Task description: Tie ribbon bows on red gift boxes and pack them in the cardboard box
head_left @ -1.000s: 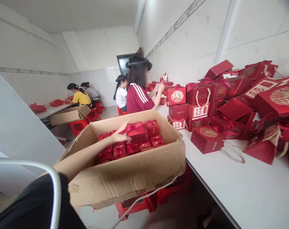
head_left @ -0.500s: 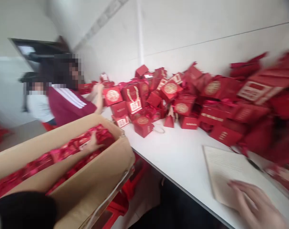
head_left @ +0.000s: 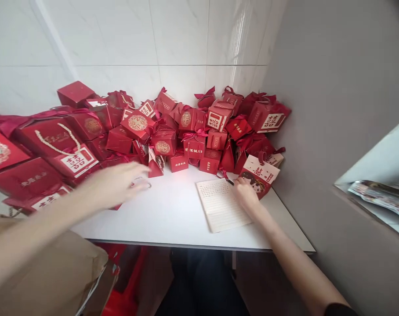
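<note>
My left hand (head_left: 122, 186), smeared by motion, hangs over the table's left half with its fingers stretched out and seemingly nothing in them. Under it, partly hidden, is a red gift box with a rope handle (head_left: 149, 185). At the top right corner of a lined notepad (head_left: 219, 210), my right hand (head_left: 246, 191) is closed around a black pen (head_left: 230, 181). Handwriting covers the upper lines of the page. Just behind that hand stands a red and white gift box (head_left: 260, 173) with a printed cartoon figure.
Red gift boxes (head_left: 194, 147) with gold print and ribbons are heaped along the tiled wall on the white table (head_left: 166, 215). An open cardboard carton (head_left: 64, 267) stands at the lower left, by a red stool (head_left: 123, 298). A grey partition (head_left: 318, 131) bounds the right side.
The view has swung right, taking the co-workers out of sight. My left hand has left the carton of red boxes and is over the table. My right hand has moved to the pen.
</note>
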{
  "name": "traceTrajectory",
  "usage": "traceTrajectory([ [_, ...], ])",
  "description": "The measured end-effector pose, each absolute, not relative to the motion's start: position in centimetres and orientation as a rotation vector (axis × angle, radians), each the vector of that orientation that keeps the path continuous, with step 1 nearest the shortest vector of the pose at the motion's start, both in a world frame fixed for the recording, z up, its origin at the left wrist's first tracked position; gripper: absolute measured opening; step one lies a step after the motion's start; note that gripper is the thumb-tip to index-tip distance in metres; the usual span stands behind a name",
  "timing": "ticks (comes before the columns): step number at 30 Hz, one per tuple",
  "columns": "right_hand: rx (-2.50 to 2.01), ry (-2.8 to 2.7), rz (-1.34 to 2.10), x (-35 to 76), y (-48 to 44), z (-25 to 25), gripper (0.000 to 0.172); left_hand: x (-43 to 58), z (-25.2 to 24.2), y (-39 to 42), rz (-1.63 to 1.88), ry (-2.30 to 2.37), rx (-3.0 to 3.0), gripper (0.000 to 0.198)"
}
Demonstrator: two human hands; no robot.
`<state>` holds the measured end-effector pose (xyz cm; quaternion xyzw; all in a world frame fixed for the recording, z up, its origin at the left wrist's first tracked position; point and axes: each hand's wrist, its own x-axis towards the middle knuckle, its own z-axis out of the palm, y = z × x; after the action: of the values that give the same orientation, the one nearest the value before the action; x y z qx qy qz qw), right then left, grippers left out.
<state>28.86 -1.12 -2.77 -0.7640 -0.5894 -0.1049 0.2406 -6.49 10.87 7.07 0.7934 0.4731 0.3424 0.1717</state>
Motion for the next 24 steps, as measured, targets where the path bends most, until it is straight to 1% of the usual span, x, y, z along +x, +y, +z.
traceTrajectory([
  [2,-2.102,-1.601,-0.32,28.2,-0.5,-2.8,0.034,-0.4,5.9,10.9,0.599,0.982,2.612,0.019],
  [3,-2.114,-1.586,-0.333,27.9,-0.2,-2.9,0.036,2.7,4.7,10.9,0.523,0.873,2.687,0.015],
  [5,-2.152,-1.552,-0.339,27.8,0.4,-3.4,0.033,8.0,1.8,11.3,0.529,0.838,2.677,0.016],
  [7,-2.18,-1.535,-0.324,28.4,1.0,-4.0,0.027,11.4,-1.3,12.0,0.566,0.88,2.628,0.02],
  [10,-2.164,-1.571,-0.282,30.0,1.4,-4.6,0.018,12.9,-4.6,13.3,0.604,0.935,2.551,0.027],
  [11,-2.139,-1.581,-0.253,30.5,1.3,-4.6,0.019,12.7,-5.3,13.7,0.6,0.926,2.535,0.029],
  [14,-1.874,-1.441,-0.018,31.6,0.5,-4.1,0.029,11.6,-6.0,14.7,0.544,0.848,2.5,0.027],
  [17,-1.397,-1.137,0.388,31.5,-0.1,-3.5,0.022,10.7,-5.8,15.4,0.453,0.783,2.476,0.03],
  [19,-1.197,-0.999,0.651,31.0,0.1,-3.5,0.018,10.5,-5.8,15.6,0.397,0.748,2.488,0.032],
  [21,-1.125,-0.882,0.827,30.5,0.7,-4.0,0.023,10.5,-5.9,15.6,0.366,0.726,2.502,0.031],
  [24,-1.153,-0.763,0.897,29.8,1.8,-5.1,0.031,10.7,-6.2,15.6,0.348,0.728,2.482,0.032],
])
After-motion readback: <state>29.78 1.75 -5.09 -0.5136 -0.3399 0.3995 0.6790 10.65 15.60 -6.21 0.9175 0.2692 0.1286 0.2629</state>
